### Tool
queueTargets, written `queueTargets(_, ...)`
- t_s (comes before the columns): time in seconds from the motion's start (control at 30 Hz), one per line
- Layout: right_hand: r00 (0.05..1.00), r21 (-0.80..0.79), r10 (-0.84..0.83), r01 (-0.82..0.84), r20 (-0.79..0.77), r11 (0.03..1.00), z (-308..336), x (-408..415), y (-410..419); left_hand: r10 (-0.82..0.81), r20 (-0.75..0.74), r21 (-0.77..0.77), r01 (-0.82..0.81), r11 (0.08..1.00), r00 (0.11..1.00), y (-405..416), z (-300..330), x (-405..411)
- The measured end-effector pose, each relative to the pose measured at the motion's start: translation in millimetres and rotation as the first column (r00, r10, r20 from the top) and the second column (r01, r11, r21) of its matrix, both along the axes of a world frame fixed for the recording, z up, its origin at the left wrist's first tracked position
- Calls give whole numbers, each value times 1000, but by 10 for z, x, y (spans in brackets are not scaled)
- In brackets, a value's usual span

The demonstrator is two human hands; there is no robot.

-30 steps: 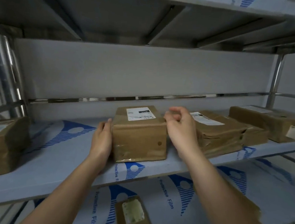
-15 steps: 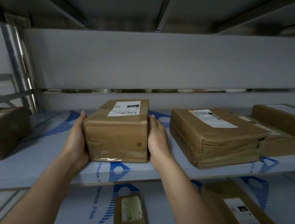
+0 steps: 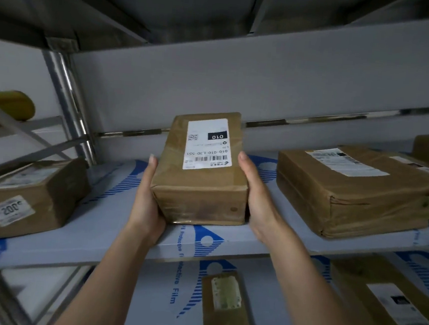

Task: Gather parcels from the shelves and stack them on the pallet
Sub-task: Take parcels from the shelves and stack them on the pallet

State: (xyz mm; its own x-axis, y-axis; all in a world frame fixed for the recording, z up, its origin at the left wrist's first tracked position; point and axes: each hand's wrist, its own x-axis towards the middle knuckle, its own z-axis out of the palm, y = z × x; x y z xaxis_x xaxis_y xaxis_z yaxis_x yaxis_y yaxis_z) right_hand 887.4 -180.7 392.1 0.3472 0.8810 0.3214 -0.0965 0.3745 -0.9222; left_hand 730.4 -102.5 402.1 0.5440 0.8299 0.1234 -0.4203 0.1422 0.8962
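L hand (image 3: 145,203) + R hand (image 3: 257,207) clamp parcel (image 3: 201,176) by its sides, front raised off shelf (image 3: 113,241); two-sided hold prob. to keep it level.

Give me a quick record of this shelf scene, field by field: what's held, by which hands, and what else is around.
held item: brown parcel with white label, tilted up off the shelf
left hand: holds the parcel's left side
right hand: holds its right side
same shelf, right: wide flat parcel
same shelf, left: parcel with 200 sticker
shelf below: narrow parcel; labelled parcel
pallet: not in view
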Motion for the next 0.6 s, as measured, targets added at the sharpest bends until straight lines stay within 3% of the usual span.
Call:
queueTargets(0.3, 993, 113, 112, -107, -34, 988, -62, 35, 23, 134, 0, 75, -134, 988, 991, -244, -28, -100)
queueTargets(0.5, 940, 85, 331, -325, -83, 942, -22, -8, -102, 279, -118, 254, -242, 936, 953, -670, -148, -402)
queueTargets(0.6, 890, 81, 452, -447, -53, 891, 13, -216, -198, 347, -168, 234, -304, 923, 923, -919, -235, -726)
